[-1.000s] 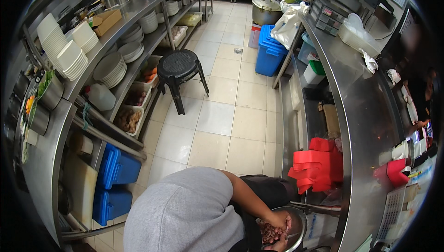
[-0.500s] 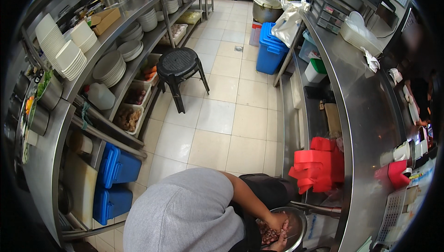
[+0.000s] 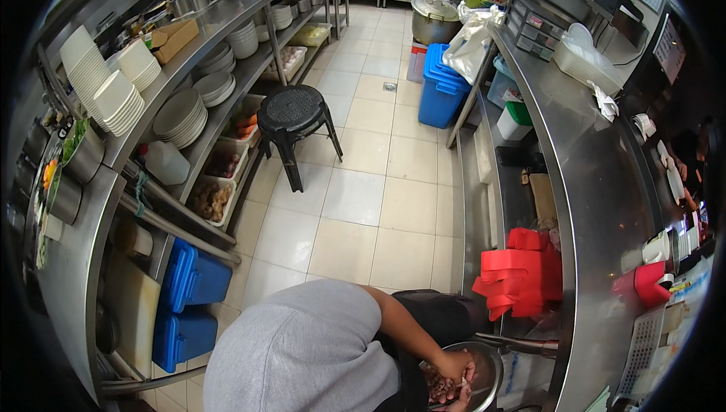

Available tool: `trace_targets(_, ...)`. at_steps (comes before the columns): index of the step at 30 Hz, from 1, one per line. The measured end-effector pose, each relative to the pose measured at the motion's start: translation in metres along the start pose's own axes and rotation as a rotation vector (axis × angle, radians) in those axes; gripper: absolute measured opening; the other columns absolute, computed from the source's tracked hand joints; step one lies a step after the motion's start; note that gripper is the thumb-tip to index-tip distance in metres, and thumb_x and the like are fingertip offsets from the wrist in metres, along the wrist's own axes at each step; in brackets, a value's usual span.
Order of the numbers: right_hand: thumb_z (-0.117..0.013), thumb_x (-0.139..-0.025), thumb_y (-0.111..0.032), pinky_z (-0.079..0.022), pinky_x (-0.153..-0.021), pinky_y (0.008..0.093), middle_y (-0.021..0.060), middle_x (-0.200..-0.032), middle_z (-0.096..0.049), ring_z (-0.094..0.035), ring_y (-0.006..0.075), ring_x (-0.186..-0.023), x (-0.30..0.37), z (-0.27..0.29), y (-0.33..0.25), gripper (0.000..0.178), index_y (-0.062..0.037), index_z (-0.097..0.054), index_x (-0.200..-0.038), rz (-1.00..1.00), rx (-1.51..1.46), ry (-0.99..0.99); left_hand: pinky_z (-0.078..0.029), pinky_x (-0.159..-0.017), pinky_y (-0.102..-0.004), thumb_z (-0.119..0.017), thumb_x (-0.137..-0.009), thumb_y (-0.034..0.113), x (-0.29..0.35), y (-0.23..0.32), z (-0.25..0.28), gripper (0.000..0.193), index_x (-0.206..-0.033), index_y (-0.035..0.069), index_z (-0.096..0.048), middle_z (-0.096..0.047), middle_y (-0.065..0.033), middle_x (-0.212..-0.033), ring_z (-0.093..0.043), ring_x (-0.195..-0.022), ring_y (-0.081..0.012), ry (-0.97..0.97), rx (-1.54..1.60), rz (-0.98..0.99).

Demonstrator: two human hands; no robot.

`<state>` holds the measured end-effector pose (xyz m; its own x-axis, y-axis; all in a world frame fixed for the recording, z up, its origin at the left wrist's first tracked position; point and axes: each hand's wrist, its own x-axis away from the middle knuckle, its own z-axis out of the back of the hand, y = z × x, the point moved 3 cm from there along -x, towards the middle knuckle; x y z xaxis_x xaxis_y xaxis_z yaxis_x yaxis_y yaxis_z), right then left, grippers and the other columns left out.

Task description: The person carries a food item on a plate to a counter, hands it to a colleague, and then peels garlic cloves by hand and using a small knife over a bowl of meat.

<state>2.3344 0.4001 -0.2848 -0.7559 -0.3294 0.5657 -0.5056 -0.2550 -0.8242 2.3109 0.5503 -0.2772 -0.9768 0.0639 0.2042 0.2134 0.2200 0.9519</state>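
Head view: both hands [image 3: 451,378] sit in a metal bowl [image 3: 488,370] of seemingly reddish food pieces [image 3: 439,391], fingers' grip unclear.

Shiny metal bowl [image 3: 490,370], steel counter [image 3: 597,208]

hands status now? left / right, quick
Left hand: in the metal bowl, curled over the dark food pieces; grip cannot be told.
Right hand: at the bowl's lower edge, mostly cut off; cannot be told.
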Motion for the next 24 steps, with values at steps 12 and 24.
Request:
trace_targets(12, -0.058, -0.085, -0.04, -0.046, -0.067, 0.0433, 0.016, -0.114, -0.056, -0.057, 0.0284, -0.084, 0.0, 0.004, 0.003, 0.056, -0.0128, -0.041, -0.131, -0.006, -0.004, 0.006, -0.048, -0.047, -0.0263, -0.063, -0.075, 0.005, 0.0, 0.002, 0.0, 0.026, -0.098, 0.0, -0.054, -0.062, -0.0073, -0.082, -0.061, -0.065, -0.014, -0.019, 0.098, 0.119)
trace_targets(24, -0.058, -0.085, -0.04, -0.047, -0.068, 0.0434, 0.0164, -0.115, -0.057, -0.058, 0.0287, -0.086, 0.002, 0.007, 0.005, 0.056, -0.0125, -0.042, -0.131, 0.006, -0.011, -0.001, -0.051, -0.051, -0.0277, -0.064, -0.074, 0.003, 0.001, 0.005, -0.003, 0.022, -0.093, -0.001, -0.055, -0.062, -0.0093, -0.078, -0.062, -0.066, -0.0156, -0.024, 0.129, 0.097)
